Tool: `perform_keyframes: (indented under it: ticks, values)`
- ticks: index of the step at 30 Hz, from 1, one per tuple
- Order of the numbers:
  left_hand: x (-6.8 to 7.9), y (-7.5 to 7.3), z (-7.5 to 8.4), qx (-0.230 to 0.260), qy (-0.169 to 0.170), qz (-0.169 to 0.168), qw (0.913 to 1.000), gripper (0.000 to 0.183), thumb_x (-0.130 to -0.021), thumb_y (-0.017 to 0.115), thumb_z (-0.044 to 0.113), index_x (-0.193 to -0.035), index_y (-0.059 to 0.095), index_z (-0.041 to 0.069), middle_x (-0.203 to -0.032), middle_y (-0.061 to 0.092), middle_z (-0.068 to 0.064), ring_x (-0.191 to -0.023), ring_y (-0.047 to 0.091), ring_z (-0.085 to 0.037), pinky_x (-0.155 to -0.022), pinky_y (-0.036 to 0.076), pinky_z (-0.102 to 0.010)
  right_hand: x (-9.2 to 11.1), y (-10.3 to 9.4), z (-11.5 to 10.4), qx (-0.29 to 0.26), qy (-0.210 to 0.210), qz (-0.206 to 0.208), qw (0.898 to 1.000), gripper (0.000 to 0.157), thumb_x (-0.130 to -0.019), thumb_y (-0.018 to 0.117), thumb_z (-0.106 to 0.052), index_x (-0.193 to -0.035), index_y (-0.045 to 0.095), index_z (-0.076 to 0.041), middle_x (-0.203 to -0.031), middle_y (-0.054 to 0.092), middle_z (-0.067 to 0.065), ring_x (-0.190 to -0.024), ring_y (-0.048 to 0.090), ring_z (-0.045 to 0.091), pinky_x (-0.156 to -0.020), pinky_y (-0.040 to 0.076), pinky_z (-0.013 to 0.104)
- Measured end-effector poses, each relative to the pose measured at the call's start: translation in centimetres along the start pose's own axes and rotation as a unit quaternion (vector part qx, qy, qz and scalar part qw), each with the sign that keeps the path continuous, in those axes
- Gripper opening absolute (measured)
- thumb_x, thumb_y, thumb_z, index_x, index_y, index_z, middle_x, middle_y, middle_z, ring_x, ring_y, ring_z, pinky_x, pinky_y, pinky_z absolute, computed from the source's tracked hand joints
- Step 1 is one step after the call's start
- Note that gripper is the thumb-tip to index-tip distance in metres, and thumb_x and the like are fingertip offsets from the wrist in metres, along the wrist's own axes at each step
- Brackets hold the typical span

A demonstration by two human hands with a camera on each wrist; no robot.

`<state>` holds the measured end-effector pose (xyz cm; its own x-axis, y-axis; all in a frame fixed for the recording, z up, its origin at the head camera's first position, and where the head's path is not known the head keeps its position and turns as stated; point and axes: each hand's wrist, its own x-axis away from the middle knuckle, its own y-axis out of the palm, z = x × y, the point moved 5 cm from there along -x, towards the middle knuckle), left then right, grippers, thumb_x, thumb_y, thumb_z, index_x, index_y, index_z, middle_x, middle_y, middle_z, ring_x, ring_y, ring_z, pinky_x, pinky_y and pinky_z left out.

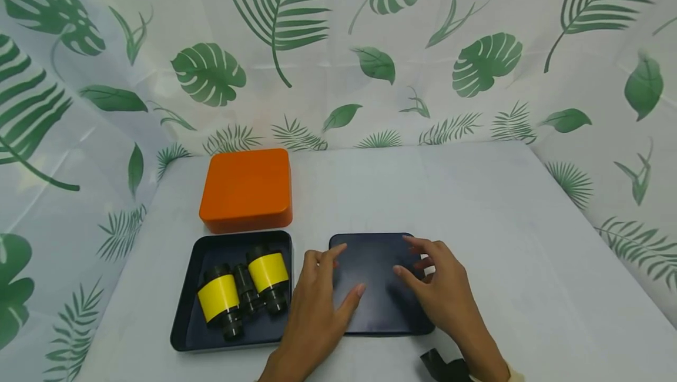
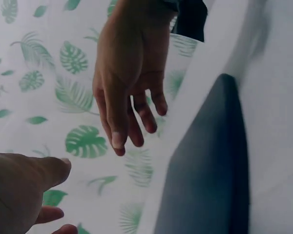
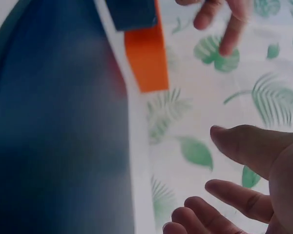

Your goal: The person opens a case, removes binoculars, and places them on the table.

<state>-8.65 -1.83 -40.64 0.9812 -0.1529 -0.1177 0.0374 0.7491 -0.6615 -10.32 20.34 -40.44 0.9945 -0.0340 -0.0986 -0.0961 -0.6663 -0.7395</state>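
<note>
A flat dark navy lid or tray (image 1: 370, 288) with rounded corners lies on the white table. My left hand (image 1: 317, 305) is held over its left side, thumb and fingers spread, holding nothing. Over its right side my right hand (image 1: 446, 288) is likewise spread, the fingers lightly bent and nothing in the grasp. The palms face each other across the navy piece. In the left wrist view the right hand (image 2: 132, 63) hangs with loose fingers beside the navy piece (image 2: 205, 165). Left of my hands, black-and-yellow binoculars (image 1: 218, 298) lie in a navy tray (image 1: 185, 332).
An orange box (image 1: 248, 185) with rounded corners sits just behind the tray. A small black object (image 1: 444, 367) shows at the right wrist. Leaf-patterned white cloth (image 1: 317, 76) hangs behind and at both sides of the table.
</note>
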Motion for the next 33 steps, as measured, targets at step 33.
perform_keyframes:
  ticks: [33]
  values:
    - [3.3, -11.7, -8.3, -0.185, -0.106, 0.099, 0.972, 0.09, -0.08, 0.094, 0.041, -0.154, 0.052, 0.013, -0.138, 0.049, -0.023, -0.123, 0.041, -0.044, -0.103, 0.036, -0.066, -0.8, 7.6, -12.2, 0.019, -0.2, -0.111, 0.973, 0.083, -0.083, 0.09, -0.05, -0.156, 0.053, -0.031, -0.142, 0.063, -0.007, -0.122, 0.052, 0.011, -0.091, 0.056, 0.034]
